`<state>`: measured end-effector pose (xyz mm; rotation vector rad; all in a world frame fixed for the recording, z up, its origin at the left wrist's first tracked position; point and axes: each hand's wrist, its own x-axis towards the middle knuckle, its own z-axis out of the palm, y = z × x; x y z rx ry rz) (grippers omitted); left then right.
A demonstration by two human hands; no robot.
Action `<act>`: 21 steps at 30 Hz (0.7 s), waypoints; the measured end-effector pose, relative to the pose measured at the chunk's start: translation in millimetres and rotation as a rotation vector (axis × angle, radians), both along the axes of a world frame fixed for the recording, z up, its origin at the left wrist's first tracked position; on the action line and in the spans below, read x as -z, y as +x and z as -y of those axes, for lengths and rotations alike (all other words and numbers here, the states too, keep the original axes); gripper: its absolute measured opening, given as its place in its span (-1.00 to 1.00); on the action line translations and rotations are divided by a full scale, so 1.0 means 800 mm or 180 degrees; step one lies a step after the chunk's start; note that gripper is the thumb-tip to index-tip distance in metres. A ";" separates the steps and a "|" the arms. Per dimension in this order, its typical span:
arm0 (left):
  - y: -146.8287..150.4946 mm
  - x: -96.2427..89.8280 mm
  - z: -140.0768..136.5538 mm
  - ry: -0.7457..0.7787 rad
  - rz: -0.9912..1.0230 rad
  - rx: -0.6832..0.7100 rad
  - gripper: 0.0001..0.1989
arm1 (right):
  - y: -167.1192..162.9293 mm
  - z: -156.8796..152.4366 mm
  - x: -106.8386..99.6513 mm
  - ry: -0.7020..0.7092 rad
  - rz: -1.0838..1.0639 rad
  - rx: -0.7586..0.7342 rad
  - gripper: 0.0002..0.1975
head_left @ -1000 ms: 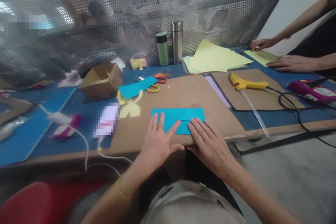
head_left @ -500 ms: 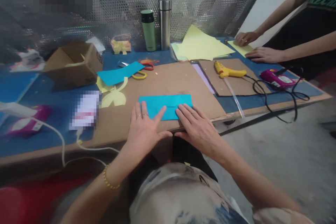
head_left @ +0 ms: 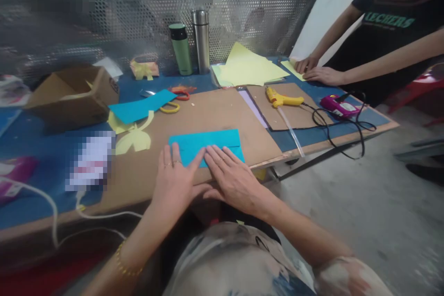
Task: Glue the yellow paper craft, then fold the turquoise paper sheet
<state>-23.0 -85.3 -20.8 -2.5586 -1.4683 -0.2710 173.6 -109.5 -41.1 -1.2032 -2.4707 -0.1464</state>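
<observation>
A folded sheet of blue paper [head_left: 208, 138] lies on a brown cardboard sheet [head_left: 194, 113] near the table's front edge. My left hand [head_left: 175, 173] rests flat over its left end, fingers spread. Across its near middle lies my right hand [head_left: 232, 175], fingers stretched out, with its fingertips beside my left thumb. Both palms hide the paper's near edge. Another blue paper piece [head_left: 142, 105] lies to the left, over cut yellow paper [head_left: 137, 141]. Scissors with yellow and red handles [head_left: 169, 108] lie beside it.
A cardboard box [head_left: 72, 97] stands at the left. Behind are a green flask [head_left: 181, 51], a steel flask [head_left: 201, 41] and yellow sheets [head_left: 246, 68]. A yellow glue gun [head_left: 282, 98] lies right, its black cord coiled. A co-worker's hands [head_left: 321, 73] press yellow paper at the far right.
My right hand has slid leftward along the blue paper, towards my left thumb. My left hand stays on the paper's left end. The camera view has turned slightly right.
</observation>
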 end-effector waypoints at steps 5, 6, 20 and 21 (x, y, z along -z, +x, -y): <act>0.000 0.001 -0.001 0.0053 -0.0037 0.0014 0.00 | 0.036 0.021 0.004 0.0144 -0.0006 0.0101 -0.18; 0.000 0.001 0.000 0.0060 -0.0042 0.0004 0.00 | 0.046 0.023 0.002 0.0176 -0.0014 0.0096 -0.23; 0.005 0.006 0.004 -0.0098 0.0081 -0.0102 0.02 | 0.085 -0.118 -0.020 -0.0355 -0.0424 0.0873 -0.83; 0.005 0.006 0.004 -0.0105 0.0091 -0.0113 0.03 | 0.085 -0.121 -0.017 -0.0388 -0.0411 0.0873 -0.85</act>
